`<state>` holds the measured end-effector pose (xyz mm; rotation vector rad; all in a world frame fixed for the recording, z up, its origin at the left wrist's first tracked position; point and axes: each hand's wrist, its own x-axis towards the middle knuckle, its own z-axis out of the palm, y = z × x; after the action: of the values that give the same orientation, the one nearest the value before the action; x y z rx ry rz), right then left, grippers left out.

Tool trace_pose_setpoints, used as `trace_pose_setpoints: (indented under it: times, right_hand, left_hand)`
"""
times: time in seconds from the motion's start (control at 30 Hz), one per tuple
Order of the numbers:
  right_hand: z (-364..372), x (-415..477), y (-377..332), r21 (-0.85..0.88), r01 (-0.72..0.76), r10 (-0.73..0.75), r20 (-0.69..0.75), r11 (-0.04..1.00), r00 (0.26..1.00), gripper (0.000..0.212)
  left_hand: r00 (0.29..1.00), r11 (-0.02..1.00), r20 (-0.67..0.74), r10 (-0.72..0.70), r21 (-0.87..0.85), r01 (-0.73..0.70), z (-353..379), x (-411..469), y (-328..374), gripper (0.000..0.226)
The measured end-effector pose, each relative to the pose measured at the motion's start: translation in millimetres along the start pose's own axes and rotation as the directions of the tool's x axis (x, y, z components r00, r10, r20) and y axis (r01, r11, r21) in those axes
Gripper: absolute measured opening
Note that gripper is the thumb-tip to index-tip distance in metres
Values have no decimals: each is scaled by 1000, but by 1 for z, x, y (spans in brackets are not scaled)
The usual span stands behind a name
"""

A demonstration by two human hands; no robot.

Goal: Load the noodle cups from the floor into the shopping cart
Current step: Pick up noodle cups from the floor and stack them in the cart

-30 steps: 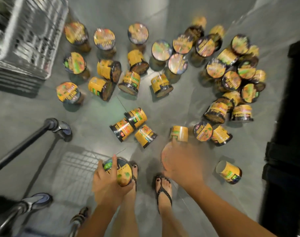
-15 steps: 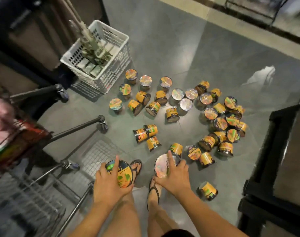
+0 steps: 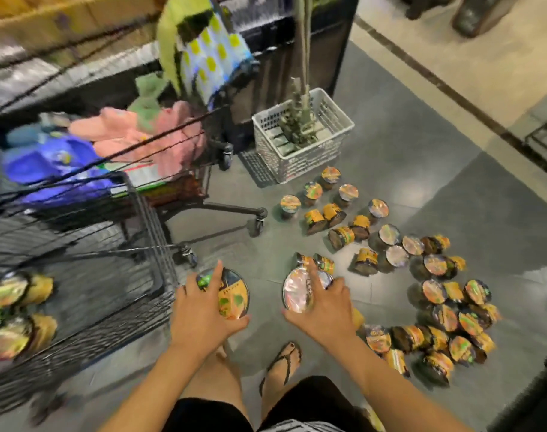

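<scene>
My left hand [image 3: 200,313] grips a yellow-and-black noodle cup [image 3: 233,296] by its lid, held above the floor just right of the shopping cart [image 3: 153,232]. A second noodle cup [image 3: 297,291] with a shiny foil lid is in my right hand [image 3: 326,307]. Several more noodle cups [image 3: 446,319] lie scattered on the grey floor to the right and ahead, some upright, some on their sides. Inside the black wire cart at the left lie a few noodle cups [image 3: 19,313], blurred.
A second cart [image 3: 184,169] with pink, blue and green soft goods stands ahead of the first. A white plastic crate [image 3: 300,151] sits on the floor beyond the cups. My feet in black sandals [image 3: 281,366] are below. A dark fixture edges the lower right.
The view has swung left and up as I straighten; the cart basket and its cups have come into sight. Both hands keep their cups and have risen away from the floor.
</scene>
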<state>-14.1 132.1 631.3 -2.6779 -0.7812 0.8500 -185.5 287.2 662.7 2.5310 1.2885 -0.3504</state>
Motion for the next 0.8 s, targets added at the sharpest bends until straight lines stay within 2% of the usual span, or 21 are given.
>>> trace_pose_setpoints:
  times: [0.2, 0.4, 0.63, 0.8]
  right_hand:
    - [-7, 5, -111, -60, 227, -229, -28, 972, 973, 120]
    - [1, 5, -234, -102, 419, -424, -24, 902, 906, 117]
    - [50, 3, -369, -213, 573, -578, 46, 792, 815, 115]
    - [105, 5, -433, -309, 636, -601, 212, 707, 771, 116]
  left_hand:
    - [963, 972, -152, -221, -122, 203, -65, -6, -68, 120]
    - [891, 896, -204, -406, -282, 344, -103, -10, -167, 120]
    - [826, 807, -141, -546, -353, 473, -108, -12, -284, 122]
    - [772, 733, -60, -633, -367, 573, -85, -9, -348, 125]
